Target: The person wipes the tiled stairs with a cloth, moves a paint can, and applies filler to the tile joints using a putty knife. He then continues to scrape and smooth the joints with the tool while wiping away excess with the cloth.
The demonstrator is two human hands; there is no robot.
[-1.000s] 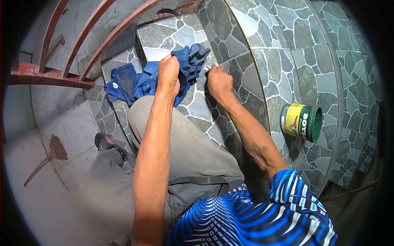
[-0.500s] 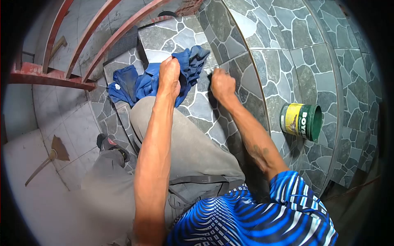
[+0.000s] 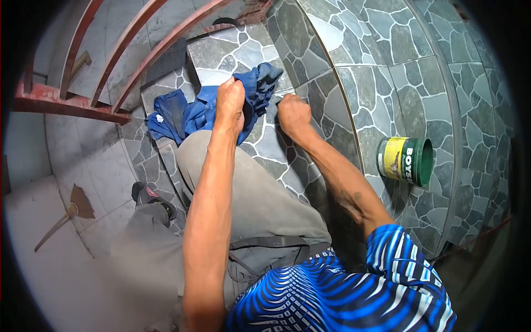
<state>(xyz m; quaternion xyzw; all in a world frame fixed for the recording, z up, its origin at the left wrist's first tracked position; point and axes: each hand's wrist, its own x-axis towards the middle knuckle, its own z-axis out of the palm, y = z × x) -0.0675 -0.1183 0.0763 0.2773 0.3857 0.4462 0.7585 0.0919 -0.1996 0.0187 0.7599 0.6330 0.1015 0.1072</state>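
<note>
My left hand (image 3: 229, 102) is closed on a crumpled blue cloth (image 3: 193, 113), a garment or rag, which lies bunched over the stone-patterned tiles in front of my knee. Its folds stick out on both sides of the fist. To the right, my right hand (image 3: 294, 115) is curled into a fist low over the tiled step (image 3: 271, 141), near where the tread meets the riser. Whatever its fingers may pinch is hidden from view. A small white scrap (image 3: 160, 118) shows on the left part of the cloth.
A green and yellow paint can (image 3: 406, 160) stands on the tiled step at right. Red metal bars (image 3: 130, 52) curve across the upper left. A brush-like tool with a wooden handle (image 3: 77, 207) lies on the pale floor at lower left.
My right fist has shifted slightly left and a little down along the tile. My left hand stays on the blue cloth almost unmoved.
</note>
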